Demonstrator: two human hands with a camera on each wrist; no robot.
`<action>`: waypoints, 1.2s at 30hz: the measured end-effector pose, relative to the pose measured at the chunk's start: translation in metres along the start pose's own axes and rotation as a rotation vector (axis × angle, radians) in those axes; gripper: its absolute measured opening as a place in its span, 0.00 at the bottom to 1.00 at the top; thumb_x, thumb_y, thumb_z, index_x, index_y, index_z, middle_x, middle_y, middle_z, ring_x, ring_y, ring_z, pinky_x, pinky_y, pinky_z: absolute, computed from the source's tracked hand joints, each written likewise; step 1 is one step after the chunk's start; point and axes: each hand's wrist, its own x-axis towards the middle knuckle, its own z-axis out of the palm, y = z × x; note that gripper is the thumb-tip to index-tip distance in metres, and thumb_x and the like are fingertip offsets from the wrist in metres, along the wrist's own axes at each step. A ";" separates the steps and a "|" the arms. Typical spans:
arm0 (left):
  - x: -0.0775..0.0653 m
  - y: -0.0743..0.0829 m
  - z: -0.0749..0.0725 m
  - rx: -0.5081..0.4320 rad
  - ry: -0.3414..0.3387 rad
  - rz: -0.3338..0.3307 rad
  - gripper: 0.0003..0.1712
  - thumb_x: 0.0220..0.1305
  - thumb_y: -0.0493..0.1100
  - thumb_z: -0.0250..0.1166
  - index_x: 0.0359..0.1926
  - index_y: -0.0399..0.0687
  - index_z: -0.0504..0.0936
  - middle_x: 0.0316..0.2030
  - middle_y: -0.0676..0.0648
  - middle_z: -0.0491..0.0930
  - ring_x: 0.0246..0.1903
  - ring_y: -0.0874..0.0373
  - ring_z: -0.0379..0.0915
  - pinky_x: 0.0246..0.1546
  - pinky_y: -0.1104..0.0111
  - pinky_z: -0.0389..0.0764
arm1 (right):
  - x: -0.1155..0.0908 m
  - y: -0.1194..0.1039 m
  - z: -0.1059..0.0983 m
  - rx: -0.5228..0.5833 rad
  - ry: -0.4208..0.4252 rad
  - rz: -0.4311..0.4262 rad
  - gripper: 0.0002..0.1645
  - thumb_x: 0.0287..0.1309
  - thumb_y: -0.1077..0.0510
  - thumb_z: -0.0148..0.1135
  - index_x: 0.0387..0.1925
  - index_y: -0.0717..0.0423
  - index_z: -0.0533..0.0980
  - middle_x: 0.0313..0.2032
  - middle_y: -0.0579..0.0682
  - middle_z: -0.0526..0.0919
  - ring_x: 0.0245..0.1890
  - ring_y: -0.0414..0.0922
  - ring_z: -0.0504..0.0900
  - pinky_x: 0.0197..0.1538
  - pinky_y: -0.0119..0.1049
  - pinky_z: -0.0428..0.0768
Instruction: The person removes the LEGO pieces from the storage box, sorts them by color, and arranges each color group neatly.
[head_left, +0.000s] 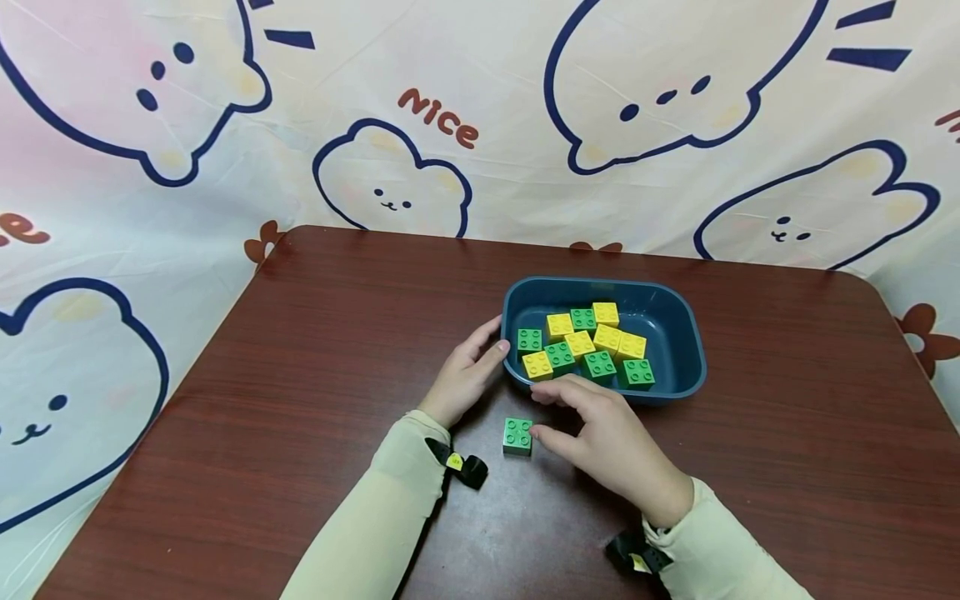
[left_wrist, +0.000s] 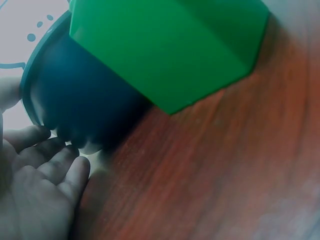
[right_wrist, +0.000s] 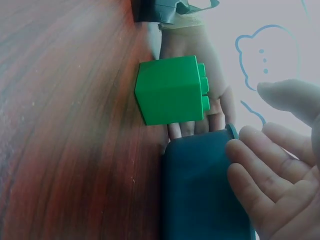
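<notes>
A green toy building block (head_left: 517, 437) with round studs on top stands on the table in front of a blue plastic bin (head_left: 669, 325). At the bin's left end, my left hand (head_left: 459, 387) rests straight fingers along the outer wall, its thumb at the rim. My right hand (head_left: 603, 437) hovers over the front side, fingers and thumb spread apart. From above, the right thumb overlaps the block's edge; the right wrist view shows a gap between this thumb and the block (right_wrist: 170, 92). Inside the bin lie several yellow blocks (head_left: 606, 313) and several green blocks (head_left: 638, 373).
A dark reddish-brown table (head_left: 322, 350) spans the workspace. A pale cloth with cartoon bears (head_left: 390, 192) hangs behind and beside it. Black straps with small cameras (head_left: 472, 472) sit on both wrists, close above the tabletop.
</notes>
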 end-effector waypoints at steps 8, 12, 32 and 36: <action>0.000 0.000 0.001 -0.001 0.001 -0.003 0.29 0.78 0.42 0.53 0.75 0.43 0.63 0.73 0.44 0.62 0.74 0.53 0.53 0.72 0.53 0.56 | -0.001 0.002 -0.003 0.033 0.037 -0.009 0.24 0.51 0.57 0.78 0.52 0.51 0.82 0.48 0.40 0.84 0.46 0.36 0.82 0.50 0.44 0.83; 0.005 -0.009 0.000 0.008 0.006 -0.018 0.29 0.78 0.42 0.53 0.76 0.44 0.62 0.74 0.46 0.62 0.74 0.55 0.52 0.72 0.54 0.56 | -0.001 0.002 -0.005 0.053 0.056 -0.013 0.23 0.53 0.57 0.78 0.51 0.51 0.82 0.47 0.42 0.84 0.45 0.38 0.82 0.50 0.44 0.83; 0.013 -0.033 -0.002 0.034 0.015 0.020 0.30 0.77 0.53 0.55 0.75 0.55 0.65 0.73 0.54 0.63 0.73 0.59 0.53 0.72 0.52 0.55 | 0.003 0.013 -0.014 0.024 0.162 -0.009 0.20 0.53 0.58 0.77 0.48 0.54 0.83 0.43 0.42 0.86 0.42 0.38 0.82 0.48 0.42 0.83; 0.013 -0.033 -0.003 0.037 0.014 0.024 0.30 0.77 0.52 0.54 0.75 0.55 0.65 0.73 0.54 0.63 0.73 0.59 0.53 0.72 0.52 0.56 | 0.003 0.016 -0.016 0.022 0.176 -0.006 0.20 0.53 0.59 0.77 0.48 0.56 0.83 0.43 0.43 0.86 0.42 0.39 0.83 0.47 0.42 0.83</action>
